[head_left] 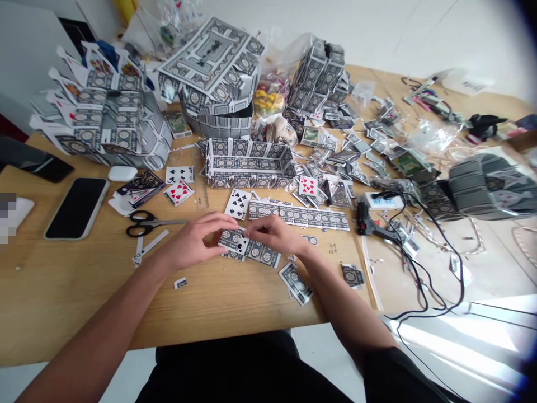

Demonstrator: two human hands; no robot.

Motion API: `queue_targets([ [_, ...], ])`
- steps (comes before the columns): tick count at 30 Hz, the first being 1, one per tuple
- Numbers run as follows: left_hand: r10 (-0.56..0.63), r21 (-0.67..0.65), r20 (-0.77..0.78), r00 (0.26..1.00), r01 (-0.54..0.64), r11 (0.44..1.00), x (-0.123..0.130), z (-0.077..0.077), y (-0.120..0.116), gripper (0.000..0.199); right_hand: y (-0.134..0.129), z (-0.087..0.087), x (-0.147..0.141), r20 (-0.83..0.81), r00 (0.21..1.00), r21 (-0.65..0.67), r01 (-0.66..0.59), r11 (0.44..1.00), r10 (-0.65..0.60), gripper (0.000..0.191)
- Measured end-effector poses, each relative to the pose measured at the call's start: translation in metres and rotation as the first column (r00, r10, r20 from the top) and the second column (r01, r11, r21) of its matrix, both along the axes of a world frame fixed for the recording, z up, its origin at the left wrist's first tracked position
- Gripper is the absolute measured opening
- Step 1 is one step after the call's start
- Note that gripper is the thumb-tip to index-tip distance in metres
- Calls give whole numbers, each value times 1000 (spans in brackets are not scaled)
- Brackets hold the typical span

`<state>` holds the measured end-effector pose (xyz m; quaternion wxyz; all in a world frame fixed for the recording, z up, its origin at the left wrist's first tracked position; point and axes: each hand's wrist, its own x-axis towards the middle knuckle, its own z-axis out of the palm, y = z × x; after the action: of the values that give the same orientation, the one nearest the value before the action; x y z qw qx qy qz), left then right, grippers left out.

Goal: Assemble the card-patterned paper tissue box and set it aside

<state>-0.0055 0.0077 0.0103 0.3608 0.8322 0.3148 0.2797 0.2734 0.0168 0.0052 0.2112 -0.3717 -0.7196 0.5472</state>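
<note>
My left hand (199, 242) curves round the left side of a small playing card piece (232, 240), thumb and fingers at its edges. From the other side my right hand (274, 234) pinches the same card with thumb and fingertips. The piece shows a patterned back and a white part with black pips. Under it lies a strip of patterned cards (264, 254), partly covered by my hands. A seven of clubs (238, 204) lies face up just beyond my fingers. Beside that rests a longer joined strip of card backs (302, 215).
Scissors (146, 223) and a phone (76, 208) lie to the left. Behind my hands stands an open card-built tray (249, 165), with larger card structures (213, 61) beyond. Loose cards (352, 151) are scattered right. A glue gun (373, 224) and black cables (461, 280) lie there too.
</note>
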Motion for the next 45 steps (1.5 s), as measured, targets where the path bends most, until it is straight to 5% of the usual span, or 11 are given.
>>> queue_targets([
  [6, 21, 6, -16, 1000, -21, 1000, 0, -2, 0, 40, -1, -2, -4, -3, 999, 15, 45, 999, -45, 49],
  [14, 117, 72, -7, 993, -116, 991, -4, -1, 1, 37, 2, -1, -2, -29, 984, -174, 167, 971, -174, 44],
  [29, 148, 55, -15, 989, -147, 988, -17, 7, 9, 31, 4, 5, 6, -76, 982, -202, 156, 967, -174, 46],
  [34, 277, -126, 76, 958, -266, 956, -21, 15, 12, 33, 6, 6, 7, -53, 958, -190, 268, 945, -282, 45],
  [37, 373, -295, 87, 924, -334, 895, -14, 13, 8, 26, 3, 7, 1, -96, 934, -181, 323, 929, -344, 44],
  [42, 471, -510, 62, 880, -378, 773, 2, 5, 3, 43, 0, 7, -7, -122, 910, -177, 372, 911, -396, 42],
  [45, 484, -538, 85, 871, -369, 758, 5, 4, 3, 46, -1, 8, -8, -123, 903, -172, 390, 905, -413, 41],
])
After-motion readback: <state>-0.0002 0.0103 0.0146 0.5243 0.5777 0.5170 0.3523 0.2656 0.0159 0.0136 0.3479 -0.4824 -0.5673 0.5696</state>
